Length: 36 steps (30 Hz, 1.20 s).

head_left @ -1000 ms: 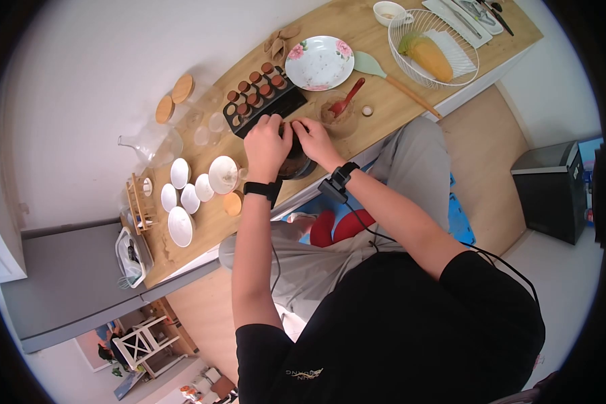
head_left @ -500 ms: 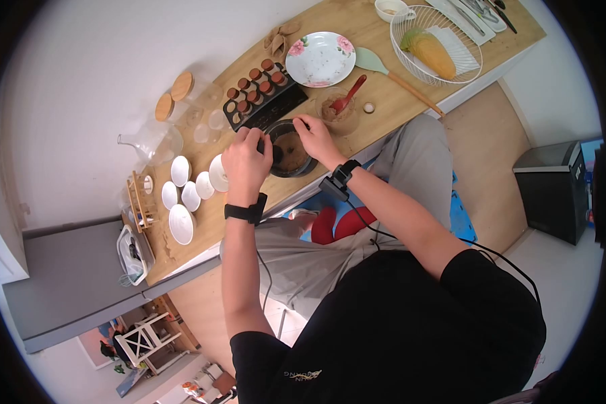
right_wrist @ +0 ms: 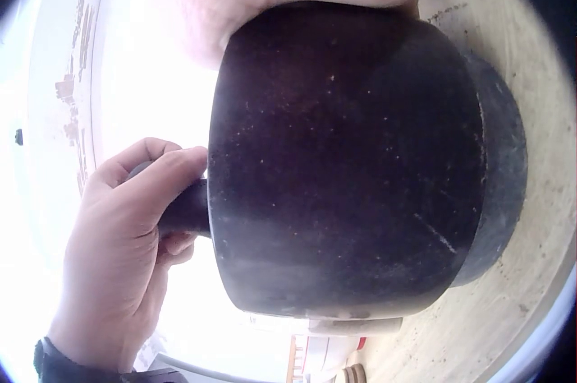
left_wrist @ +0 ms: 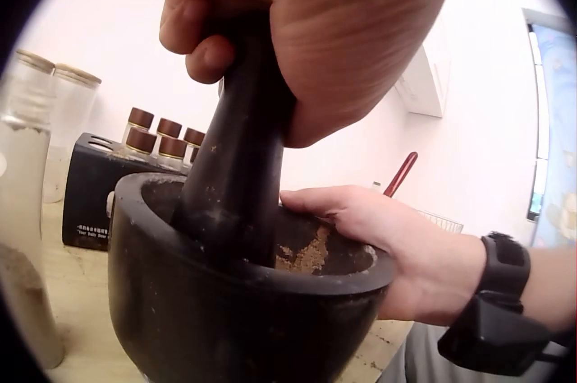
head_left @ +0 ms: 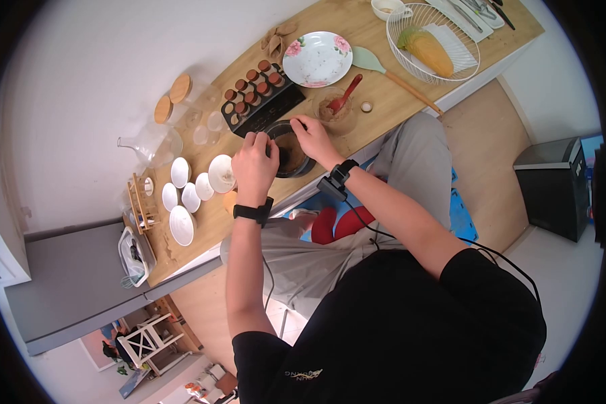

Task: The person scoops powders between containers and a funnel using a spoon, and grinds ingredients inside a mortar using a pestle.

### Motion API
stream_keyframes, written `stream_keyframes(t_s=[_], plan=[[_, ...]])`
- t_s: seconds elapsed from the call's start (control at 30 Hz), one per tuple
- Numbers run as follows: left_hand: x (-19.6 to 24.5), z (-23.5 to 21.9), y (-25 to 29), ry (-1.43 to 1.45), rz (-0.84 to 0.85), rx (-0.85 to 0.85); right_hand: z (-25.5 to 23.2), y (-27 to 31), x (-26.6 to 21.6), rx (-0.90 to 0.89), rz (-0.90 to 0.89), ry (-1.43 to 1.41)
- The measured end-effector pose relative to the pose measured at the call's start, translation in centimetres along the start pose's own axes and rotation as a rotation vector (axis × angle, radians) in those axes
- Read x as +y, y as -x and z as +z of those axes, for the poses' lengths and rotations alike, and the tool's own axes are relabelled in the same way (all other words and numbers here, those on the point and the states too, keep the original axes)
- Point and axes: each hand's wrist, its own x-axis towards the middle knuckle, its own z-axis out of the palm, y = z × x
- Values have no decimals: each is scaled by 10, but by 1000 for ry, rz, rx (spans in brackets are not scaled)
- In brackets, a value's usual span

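A black mortar stands on the wooden table, with brown powder clinging to its inner wall. My left hand grips the upper part of a black pestle, fingers curled round it. The pestle leans inside the mortar near the left rim, and its lower end is hidden by the wall in the left wrist view. My right hand holds the mortar's far right side, its thumb lying at the rim. In the right wrist view the mortar's outer side fills the middle.
Behind the mortar is a black rack of brown-capped jars. To the right are a clear container with a red spatula and a floral plate. Several white bowls stand left. A wire basket holds a yellow-green fruit.
My left hand has swung leftward with the pestle, uncovering the mortar's inside, then come slightly back to the right. My right hand has stayed at the mortar's rim.
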Motion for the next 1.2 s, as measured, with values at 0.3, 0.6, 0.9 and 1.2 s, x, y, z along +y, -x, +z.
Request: stream_keyframes(t_s=[0.3,0.6,0.9,1.2], plan=[[5,-7,-16,135,8,80,0,0,1,2,-26,4],[6,11,-15,51,96,6,-3,0,-6,-19,26,1],[11,27,-26,37,224,-25,1,-2,5,-15,8,-59],[-18,20,-21,14,-26,-23,0,0,-1,-22,58,-27]])
